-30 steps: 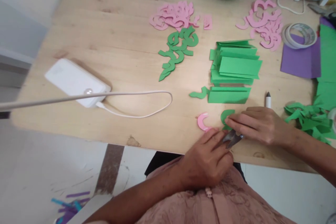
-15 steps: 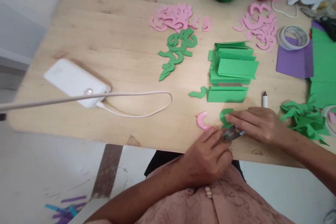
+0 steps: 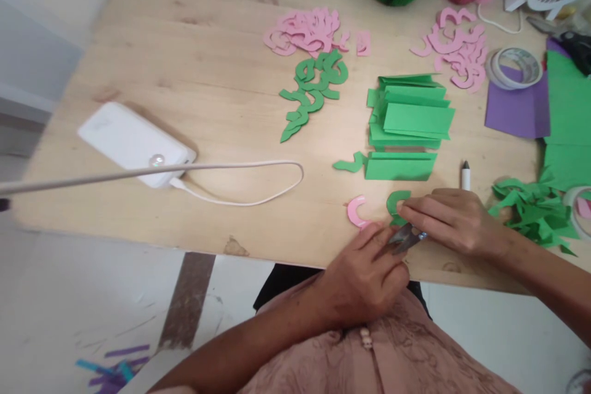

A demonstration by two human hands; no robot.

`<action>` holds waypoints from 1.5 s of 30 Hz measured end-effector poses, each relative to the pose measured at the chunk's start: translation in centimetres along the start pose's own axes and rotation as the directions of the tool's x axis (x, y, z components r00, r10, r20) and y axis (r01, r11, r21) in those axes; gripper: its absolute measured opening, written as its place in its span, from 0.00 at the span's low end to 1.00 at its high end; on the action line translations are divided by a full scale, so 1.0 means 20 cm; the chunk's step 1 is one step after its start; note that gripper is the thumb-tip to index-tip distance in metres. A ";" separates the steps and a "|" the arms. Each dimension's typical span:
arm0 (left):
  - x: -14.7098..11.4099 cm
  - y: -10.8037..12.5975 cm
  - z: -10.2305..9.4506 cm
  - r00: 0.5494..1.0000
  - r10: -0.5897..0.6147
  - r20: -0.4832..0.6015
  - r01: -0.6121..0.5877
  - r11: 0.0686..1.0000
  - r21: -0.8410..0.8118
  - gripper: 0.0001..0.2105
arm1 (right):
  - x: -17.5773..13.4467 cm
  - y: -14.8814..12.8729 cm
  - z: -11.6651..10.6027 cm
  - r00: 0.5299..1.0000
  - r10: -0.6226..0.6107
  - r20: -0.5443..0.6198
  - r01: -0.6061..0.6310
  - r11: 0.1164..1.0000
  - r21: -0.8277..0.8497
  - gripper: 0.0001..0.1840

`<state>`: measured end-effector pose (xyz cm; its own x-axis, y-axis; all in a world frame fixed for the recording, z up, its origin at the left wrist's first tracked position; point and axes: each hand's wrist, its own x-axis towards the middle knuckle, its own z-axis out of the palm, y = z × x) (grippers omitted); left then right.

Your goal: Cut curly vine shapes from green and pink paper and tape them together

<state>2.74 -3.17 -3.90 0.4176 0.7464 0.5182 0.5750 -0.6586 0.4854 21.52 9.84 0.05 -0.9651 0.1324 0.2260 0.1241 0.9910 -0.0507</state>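
Note:
My right hand (image 3: 455, 221) is closed around a pair of small metal scissors (image 3: 407, 238), its handles hidden under the palm. The blades point left and down, against the fingers of my left hand (image 3: 367, 277). That hand is curled at the table's front edge; whatever lies in its fingers is hidden. Just beyond its fingertips is a pink C-shaped paper cutout (image 3: 355, 212), touching or nearly touching them. A green curved paper cutout (image 3: 395, 202) shows at the tips of my right fingers, partly covered by them.
Folded green paper strips (image 3: 418, 117) stand beyond my hands. Farther back are piles of green cutouts (image 3: 314, 98) and pink cutouts (image 3: 307, 31). Green scraps (image 3: 535, 209), a white marker (image 3: 466, 177) and a tape roll (image 3: 516, 68) are rightward. A white power bank (image 3: 133, 141) with a cable lies left.
The scissors have turned slightly in my right hand, and their blades show at a somewhat different angle. My left hand and the cutouts stay nearly where they were.

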 end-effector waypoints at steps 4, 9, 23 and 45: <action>0.00 0.00 0.00 1.000 0.002 0.001 -0.002 1.000 0.002 0.08 | 0.01 0.01 0.00 1.000 -0.013 0.012 0.013 1.000 0.007 0.11; 0.00 0.00 0.00 1.000 0.006 0.013 -0.006 1.000 -0.001 0.08 | 0.03 0.02 -0.02 0.999 -0.033 0.037 0.032 0.999 0.025 0.11; 0.00 0.00 -0.01 0.999 0.000 0.035 0.000 1.000 0.003 0.08 | 0.03 0.03 -0.01 0.998 -0.046 0.034 0.044 0.998 0.046 0.11; -0.01 0.00 0.01 1.000 0.014 0.014 -0.014 1.000 0.003 0.07 | 0.01 0.03 -0.01 0.999 -0.031 0.016 0.031 1.000 -0.003 0.12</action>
<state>2.70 -3.24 -4.13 0.4350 0.7385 0.5152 0.5709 -0.6686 0.4764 21.49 10.41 0.29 -0.9720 0.1017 0.2119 0.0953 0.9946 -0.0403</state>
